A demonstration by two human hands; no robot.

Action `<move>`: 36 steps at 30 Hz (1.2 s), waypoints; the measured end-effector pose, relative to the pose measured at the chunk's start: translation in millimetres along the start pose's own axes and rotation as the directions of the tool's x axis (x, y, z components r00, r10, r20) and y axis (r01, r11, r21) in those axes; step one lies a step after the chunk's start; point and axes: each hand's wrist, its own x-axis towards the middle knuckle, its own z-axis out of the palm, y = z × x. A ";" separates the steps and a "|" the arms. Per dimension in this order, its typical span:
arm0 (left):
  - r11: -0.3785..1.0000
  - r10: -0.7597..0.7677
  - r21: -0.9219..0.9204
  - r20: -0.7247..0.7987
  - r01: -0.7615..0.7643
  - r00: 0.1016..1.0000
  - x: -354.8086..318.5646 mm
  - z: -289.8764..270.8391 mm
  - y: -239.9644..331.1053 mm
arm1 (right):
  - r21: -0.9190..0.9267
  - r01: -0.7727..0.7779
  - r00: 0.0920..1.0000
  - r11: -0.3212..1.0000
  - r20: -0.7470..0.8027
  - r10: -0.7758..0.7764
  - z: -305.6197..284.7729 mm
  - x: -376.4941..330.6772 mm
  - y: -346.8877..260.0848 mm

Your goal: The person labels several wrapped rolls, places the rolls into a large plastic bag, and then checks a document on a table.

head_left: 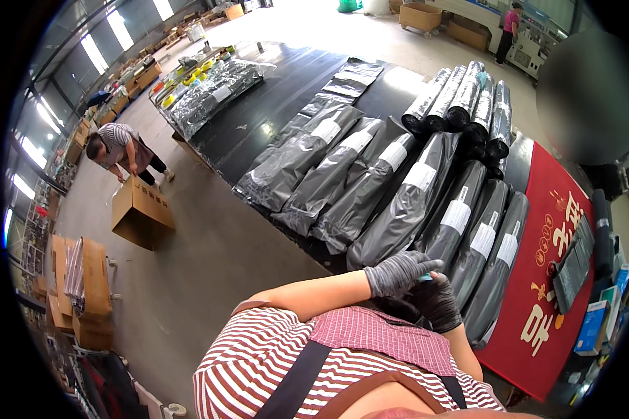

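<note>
Both my hands wear dark grey gloves and meet close to my chest, at the near edge of the table. The fingertips of my left hand (396, 274) and my right hand (437, 305) come together around a small teal piece (425, 277), too small and covered to name. Both hands look closed on it. Just beyond them lie grey plastic-wrapped packages (405, 202) side by side, each long and carrying a white label. One labelled package (456, 218) ends right by my fingers. Dark material under my hands is mostly hidden.
Shiny black rolls (461, 105) are stacked behind the packages. A red cloth (538, 279) with printing covers the table's right side, holding a dark folded bundle (574, 269). At left, another person (122, 150) bends over a cardboard box (143, 213). Tape rolls (201, 70) sit at the far left.
</note>
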 end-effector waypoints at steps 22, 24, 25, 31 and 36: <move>0.552 -0.778 -0.400 0.068 0.732 0.624 -471.6 2.2 78.6 | -0.596 -0.411 0.905 0.690 -0.179 0.385 113.4 48.0 374.1; 0.493 -0.837 -0.438 -0.003 0.752 0.547 -503.4 10.8 69.6 | -0.555 -0.506 0.858 0.660 -0.245 0.452 81.2 56.9 395.0; 0.427 -0.876 -0.491 -0.015 0.759 0.483 -519.1 17.7 64.2 | -0.772 -0.442 0.845 0.457 -0.188 0.500 72.8 60.8 387.7; 0.244 -0.959 -0.455 0.021 0.857 0.284 -548.5 -7.8 67.5 | -0.145 0.021 0.741 0.989 -0.662 -0.112 -79.1 128.8 316.1; 0.258 -0.966 -0.468 -0.099 0.845 0.241 -556.2 -19.8 46.7 | -0.144 -0.114 0.737 0.983 -0.675 -0.014 -99.5 166.8 286.1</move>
